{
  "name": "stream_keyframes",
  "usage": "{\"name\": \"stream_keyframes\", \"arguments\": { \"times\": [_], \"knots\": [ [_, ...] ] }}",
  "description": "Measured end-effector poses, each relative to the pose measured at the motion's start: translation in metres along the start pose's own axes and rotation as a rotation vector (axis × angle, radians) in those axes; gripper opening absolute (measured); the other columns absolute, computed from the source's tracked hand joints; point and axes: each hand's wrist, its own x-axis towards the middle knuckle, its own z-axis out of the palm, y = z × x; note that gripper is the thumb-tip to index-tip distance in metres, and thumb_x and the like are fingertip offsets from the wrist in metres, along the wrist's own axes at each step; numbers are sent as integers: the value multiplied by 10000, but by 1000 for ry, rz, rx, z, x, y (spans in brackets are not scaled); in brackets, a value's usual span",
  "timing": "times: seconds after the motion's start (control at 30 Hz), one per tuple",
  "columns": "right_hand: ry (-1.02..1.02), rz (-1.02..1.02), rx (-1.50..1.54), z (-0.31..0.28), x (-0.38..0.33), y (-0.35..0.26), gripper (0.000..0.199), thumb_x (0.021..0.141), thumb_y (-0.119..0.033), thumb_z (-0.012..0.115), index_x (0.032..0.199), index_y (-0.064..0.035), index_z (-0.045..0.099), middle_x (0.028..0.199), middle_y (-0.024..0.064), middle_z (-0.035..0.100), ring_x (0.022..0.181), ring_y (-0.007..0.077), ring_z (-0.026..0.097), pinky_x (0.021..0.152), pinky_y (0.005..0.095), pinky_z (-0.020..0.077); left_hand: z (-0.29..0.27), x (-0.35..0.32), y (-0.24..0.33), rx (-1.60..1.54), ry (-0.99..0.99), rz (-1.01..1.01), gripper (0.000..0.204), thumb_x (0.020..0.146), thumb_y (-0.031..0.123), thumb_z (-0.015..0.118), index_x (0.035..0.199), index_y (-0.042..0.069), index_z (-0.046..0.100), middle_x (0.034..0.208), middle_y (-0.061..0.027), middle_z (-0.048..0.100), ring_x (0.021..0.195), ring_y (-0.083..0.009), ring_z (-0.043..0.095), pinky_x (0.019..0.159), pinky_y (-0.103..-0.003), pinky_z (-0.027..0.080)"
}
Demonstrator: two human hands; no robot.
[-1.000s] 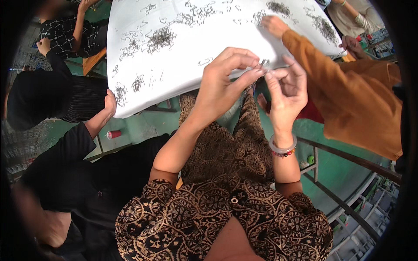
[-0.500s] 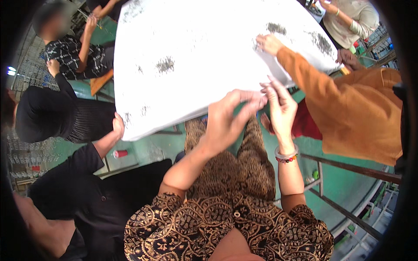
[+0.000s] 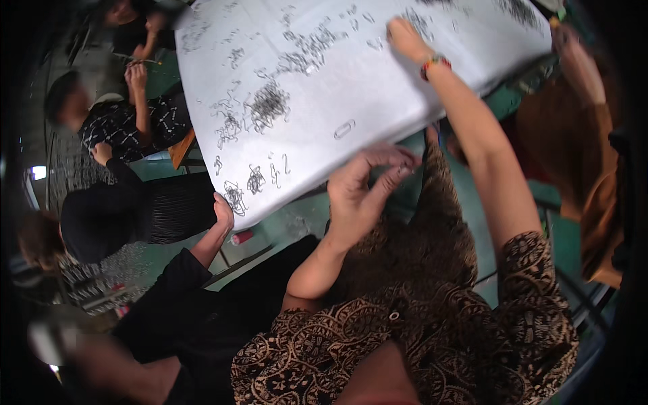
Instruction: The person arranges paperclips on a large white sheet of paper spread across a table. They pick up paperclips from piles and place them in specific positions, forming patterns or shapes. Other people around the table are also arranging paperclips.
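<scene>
A white table (image 3: 378, 88) carries scattered heaps of small dark wire pieces (image 3: 270, 104) and one oval wire loop (image 3: 344, 128). My left hand (image 3: 368, 185) hovers at the table's near edge. Its thumb and fingertips are pinched together, and I cannot see whether anything tiny is between them. My right arm stretches far across the table. My right hand (image 3: 405, 37), with a beaded bracelet at the wrist, rests fingers-down on the white surface beside a patch of wire pieces (image 3: 418, 20).
A co-worker's hand (image 3: 223, 209) in a black sleeve grips the table's lower left edge. A person in orange (image 3: 594, 202) stands at the right. More people sit at the left (image 3: 115, 121). A small red object (image 3: 241, 237) lies on the green floor.
My hands, together at the table edge a second ago, have parted. The right hand has reached far across the table, while the left stays pinched near the edge. The view has shifted.
</scene>
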Motion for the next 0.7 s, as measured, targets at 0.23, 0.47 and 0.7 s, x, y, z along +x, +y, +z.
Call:
{"name": "stream_keyframes", "arguments": {
  "times": [0.23, 0.47, 0.7],
  "knots": [
    [214, 128, 468, -64, -37, -78, 143, 827, -12, 539, 925, 50, 622, 946, 200, 626, 860, 303, 584, 749, 385, 483, 4, 1, 3, -21, 31, 197, 106, 862, -99, 601, 961, -62, 597, 977, -183, 659, 903, -196, 616, 799, -294, 507],
    [175, 30, 854, -179, -167, -174, 120, 829, -31, 664, 909, 58, 682, 769, 81, 665, 630, 116, 587, 582, 254, 481, 9, 7, -11, 26, 179, 65, 82, 868, -49, 636, 949, -52, 637, 931, -114, 680, 864, -133, 625, 785, -249, 495],
    [194, 13, 732, -172, -222, -222, 159, 807, 35, 663, 961, 6, 693, 832, 60, 670, 702, 96, 637, 628, 223, 510, -10, 9, -21, 151, 147, 94, 84, 877, 11, 628, 942, -10, 677, 898, -56, 690, 840, -93, 624, 767, -247, 501]
  ]
}}
